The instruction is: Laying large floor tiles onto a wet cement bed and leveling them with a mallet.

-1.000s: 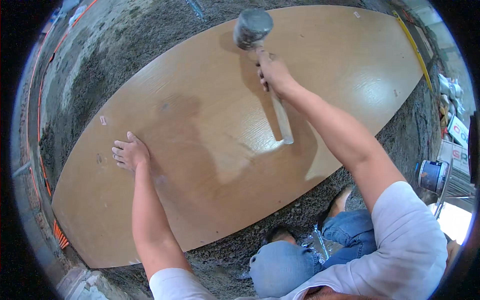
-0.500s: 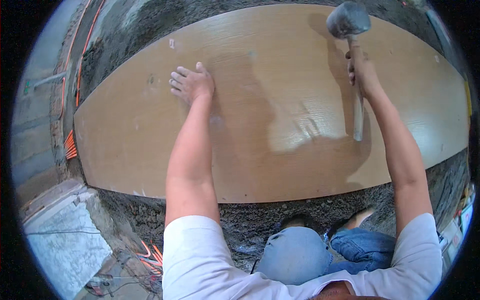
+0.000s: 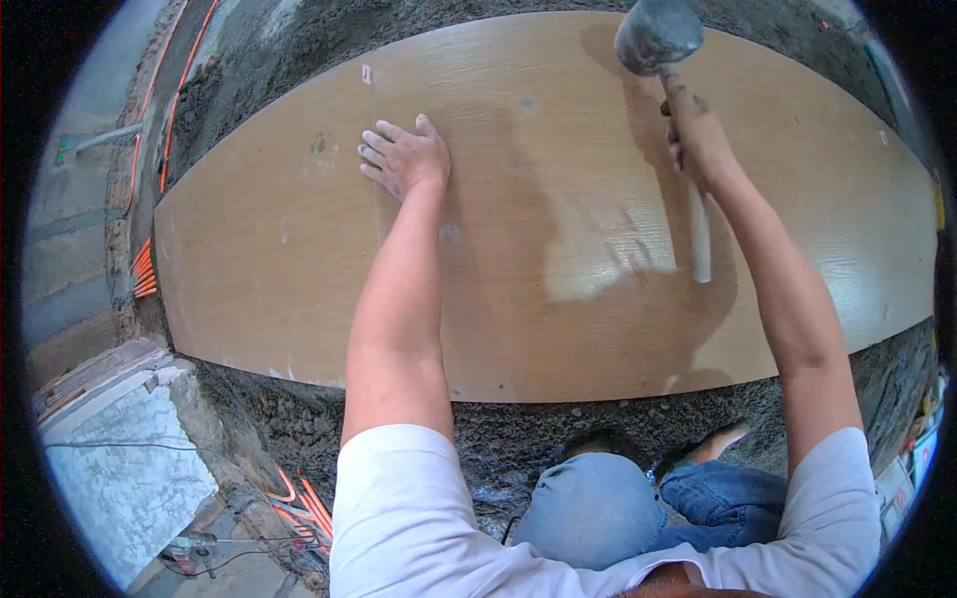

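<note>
A large tan wood-look panel lies flat on rough grey mortar. My left hand rests on its left half, palm down with the fingers apart. In my right hand is a mallet with a thick, dusty grey head and a pale straight handle, gripped close below the head. The mallet is held over the far right part of the panel and casts a shadow on it; the handle's end points back toward me.
Damp grey mortar borders the panel's near and far edges. Orange conduits stick up by its left end, and more orange tubes rise at the lower left. A broken white-faced wall piece stands there. My bent knee is at the near edge.
The mallet and my right hand have moved left. My left hand stays on about the same spot of the panel, while the view has shifted slightly.
</note>
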### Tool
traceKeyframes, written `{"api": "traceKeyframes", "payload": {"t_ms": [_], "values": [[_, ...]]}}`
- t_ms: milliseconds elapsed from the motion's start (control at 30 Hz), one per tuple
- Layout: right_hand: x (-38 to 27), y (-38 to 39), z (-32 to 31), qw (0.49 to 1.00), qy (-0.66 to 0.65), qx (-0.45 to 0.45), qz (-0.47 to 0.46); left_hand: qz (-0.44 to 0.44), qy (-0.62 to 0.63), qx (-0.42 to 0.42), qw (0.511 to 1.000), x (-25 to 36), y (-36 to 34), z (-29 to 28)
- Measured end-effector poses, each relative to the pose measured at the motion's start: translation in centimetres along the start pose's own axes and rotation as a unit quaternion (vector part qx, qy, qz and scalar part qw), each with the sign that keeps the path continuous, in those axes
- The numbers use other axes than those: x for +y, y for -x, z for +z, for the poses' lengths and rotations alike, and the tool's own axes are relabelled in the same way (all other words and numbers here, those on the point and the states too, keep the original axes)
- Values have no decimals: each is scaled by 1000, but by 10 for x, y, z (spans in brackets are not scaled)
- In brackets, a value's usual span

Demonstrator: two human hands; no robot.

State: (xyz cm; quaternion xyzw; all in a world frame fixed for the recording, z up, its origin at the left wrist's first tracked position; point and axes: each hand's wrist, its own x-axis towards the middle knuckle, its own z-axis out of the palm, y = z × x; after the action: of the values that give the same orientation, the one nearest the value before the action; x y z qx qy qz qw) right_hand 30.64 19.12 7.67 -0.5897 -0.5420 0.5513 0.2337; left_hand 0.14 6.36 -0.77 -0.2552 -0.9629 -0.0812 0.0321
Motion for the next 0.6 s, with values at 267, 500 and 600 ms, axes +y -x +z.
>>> {"api": "traceKeyframes", "payload": {"t_ms": [267, 500, 600], "values": [[5, 13, 11, 1000, -13, -6, -16, -2, 5, -7, 1000, 2, 1, -3], [8, 10, 12, 994, 17, -87, 65, 20, 10, -29, 999, -10, 3, -3], [6, 32, 0, 987, -34, -124, 93, 101, 12, -57, 993, -47, 15, -6]]}}
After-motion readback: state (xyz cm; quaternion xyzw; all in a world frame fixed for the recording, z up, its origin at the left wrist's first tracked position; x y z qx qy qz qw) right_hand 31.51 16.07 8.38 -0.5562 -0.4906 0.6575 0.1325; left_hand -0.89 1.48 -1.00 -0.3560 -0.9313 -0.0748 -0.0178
